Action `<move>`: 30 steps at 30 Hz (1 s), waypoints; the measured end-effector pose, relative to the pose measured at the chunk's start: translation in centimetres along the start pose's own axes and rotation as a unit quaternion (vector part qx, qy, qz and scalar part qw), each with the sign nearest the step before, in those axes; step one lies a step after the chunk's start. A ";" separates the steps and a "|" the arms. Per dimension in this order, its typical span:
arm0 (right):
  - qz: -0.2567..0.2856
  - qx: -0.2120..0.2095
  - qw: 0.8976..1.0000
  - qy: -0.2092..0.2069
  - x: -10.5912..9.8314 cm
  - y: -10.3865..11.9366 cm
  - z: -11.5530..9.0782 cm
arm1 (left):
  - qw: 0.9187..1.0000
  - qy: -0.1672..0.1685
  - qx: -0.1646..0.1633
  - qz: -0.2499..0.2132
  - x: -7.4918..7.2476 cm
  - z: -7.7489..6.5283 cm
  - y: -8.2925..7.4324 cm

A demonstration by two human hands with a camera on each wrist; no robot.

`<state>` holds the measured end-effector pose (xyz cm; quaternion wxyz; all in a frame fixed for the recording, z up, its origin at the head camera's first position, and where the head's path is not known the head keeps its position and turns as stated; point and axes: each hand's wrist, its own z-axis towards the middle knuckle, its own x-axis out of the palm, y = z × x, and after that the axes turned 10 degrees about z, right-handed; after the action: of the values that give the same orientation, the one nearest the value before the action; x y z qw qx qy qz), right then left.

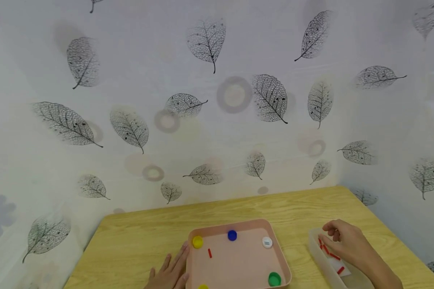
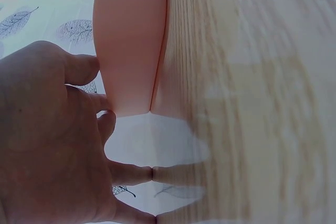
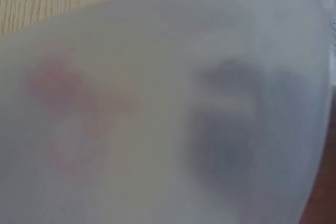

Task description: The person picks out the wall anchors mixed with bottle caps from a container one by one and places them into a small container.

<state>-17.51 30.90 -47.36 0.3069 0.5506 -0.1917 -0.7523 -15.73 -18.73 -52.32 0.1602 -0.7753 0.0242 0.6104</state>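
Observation:
My left hand (image 1: 170, 271) lies at the left side of a pink tray (image 1: 238, 225), its fingers spread and touching the outer wall. In the left wrist view, fingertips of the left hand (image 2: 52, 135) meet the tray's wall (image 2: 130, 40), and other fingers reach the tabletop. Inside the tray, a single red stick (image 1: 209, 253) lies near a yellow cap (image 1: 197, 242). Over a translucent bin (image 1: 320, 261) on the right is my right hand (image 1: 347, 241), thumb and forefinger apart, above several red sticks (image 1: 334, 256). The bin's cloudy wall (image 3: 157, 145) blurs the fingers in the right wrist view.
Also in the tray are a blue cap (image 1: 232, 235), a white cap (image 1: 267, 242), a green cap (image 1: 274, 279) and a second yellow cap (image 1: 203, 287) cut by the frame's edge. The wooden table (image 1: 141, 233) meets a leaf-patterned wall covering (image 1: 209, 140) behind and at the sides.

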 end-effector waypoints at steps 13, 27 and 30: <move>0.003 0.010 1.000 0.005 0.0 0.9 0.1 | 1.000 0.002 0.003 -0.001 0.1 -0.2 0.2; 0.036 -0.063 0.997 -0.002 2.1 3.2 0.1 | 1.000 -0.003 0.013 -0.007 0.0 -0.1 0.4; 0.046 -0.092 0.995 -0.002 3.0 3.7 0.1 | 1.000 0.000 0.018 -0.012 0.0 -0.2 0.4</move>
<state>-17.28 26.18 -47.17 0.3903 0.5092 -0.1480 -0.7527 -15.64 -19.15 -52.35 0.1814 -0.7728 0.0255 0.6077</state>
